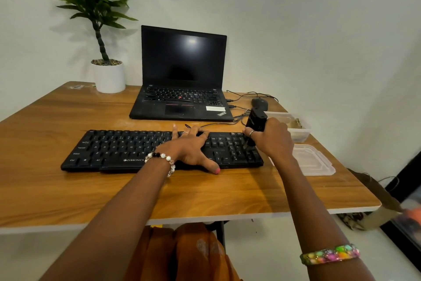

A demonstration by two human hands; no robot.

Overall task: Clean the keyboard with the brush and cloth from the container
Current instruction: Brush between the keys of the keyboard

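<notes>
Left hand (192, 147) flat on Zebronics keyboard (127, 150), fingers spread. Right hand (272, 139) grips black brush (255, 122), bristle end on numpad.

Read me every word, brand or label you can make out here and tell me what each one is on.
"ZEBRONICS": front edge of the keyboard, beside the left hand.
"ThinkPad": lower right corner of the laptop.
Key letters such as Q, W, E and "Ctrl": on the keyboard.
White sticker on the laptop: too blurred to read.
Print on the brush in the right hand: too blurred to read.
</notes>
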